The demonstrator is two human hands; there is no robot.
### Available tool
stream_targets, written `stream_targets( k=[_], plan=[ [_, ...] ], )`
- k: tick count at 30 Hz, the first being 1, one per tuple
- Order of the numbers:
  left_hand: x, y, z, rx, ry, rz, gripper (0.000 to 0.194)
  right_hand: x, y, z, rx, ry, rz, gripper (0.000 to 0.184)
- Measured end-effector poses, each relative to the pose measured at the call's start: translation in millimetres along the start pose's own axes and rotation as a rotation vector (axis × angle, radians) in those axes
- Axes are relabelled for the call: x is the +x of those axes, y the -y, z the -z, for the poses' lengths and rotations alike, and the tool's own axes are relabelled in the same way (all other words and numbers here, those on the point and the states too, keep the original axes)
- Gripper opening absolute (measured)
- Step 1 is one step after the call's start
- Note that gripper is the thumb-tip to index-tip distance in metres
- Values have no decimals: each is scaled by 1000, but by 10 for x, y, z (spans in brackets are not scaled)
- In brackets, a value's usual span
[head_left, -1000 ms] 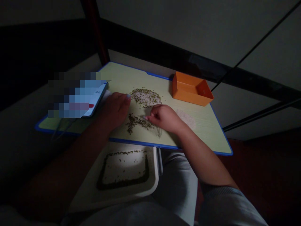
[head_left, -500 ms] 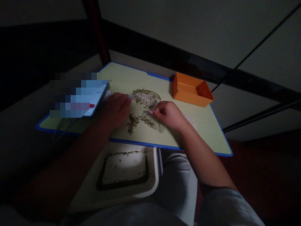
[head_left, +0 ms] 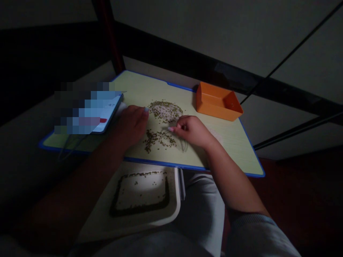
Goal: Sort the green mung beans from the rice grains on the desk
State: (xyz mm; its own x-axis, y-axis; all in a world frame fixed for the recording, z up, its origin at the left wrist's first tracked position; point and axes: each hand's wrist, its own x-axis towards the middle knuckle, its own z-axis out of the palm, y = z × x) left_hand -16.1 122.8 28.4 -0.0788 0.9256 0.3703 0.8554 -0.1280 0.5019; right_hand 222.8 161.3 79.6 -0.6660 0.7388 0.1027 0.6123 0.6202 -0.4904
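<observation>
My right hand (head_left: 191,129) is closed in a pinch low over the board, thumb and forefinger together; anything between them is too small to make out. Just left of its fingertips lies a loose scatter of small greenish-brown grains (head_left: 160,139). Beyond that sits a round heap of pale and green grains (head_left: 166,110). My left hand (head_left: 134,123) rests on the board left of the heap, fingers lying out and holding nothing visible. Partly behind my right wrist is a whitish patch of small grains (head_left: 215,135).
A pale board (head_left: 235,150) with a blue edge carries everything. An orange box (head_left: 218,109) stands at its back right. A lit phone (head_left: 108,112) leans at the left, with a cable (head_left: 68,148) beside it. Below is a white tub (head_left: 175,210) with dark grains along its inner edges.
The grains near my right fingertips have spread out more loosely. My right fingertips have shifted very slightly toward me; my left hand stays in place.
</observation>
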Motion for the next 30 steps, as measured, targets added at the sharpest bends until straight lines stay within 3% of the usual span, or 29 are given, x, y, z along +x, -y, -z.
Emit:
stream_targets(
  k=[7,17,23,30],
  plan=[
    [-1,24,-19,-12,-25,-12,48,-9,34,74,-125,-15,-168,36],
    [-22,-43,44,-43,8,-13,44,-21,-19,13,73,62,19,37],
    [3,-2,13,-71,-14,-15,45,-17,-66,133,-202,-65,-133,33],
    [8,49,-18,-85,-45,-27,46,-8,-101,158,-406,-71,-286,33]
  ],
)
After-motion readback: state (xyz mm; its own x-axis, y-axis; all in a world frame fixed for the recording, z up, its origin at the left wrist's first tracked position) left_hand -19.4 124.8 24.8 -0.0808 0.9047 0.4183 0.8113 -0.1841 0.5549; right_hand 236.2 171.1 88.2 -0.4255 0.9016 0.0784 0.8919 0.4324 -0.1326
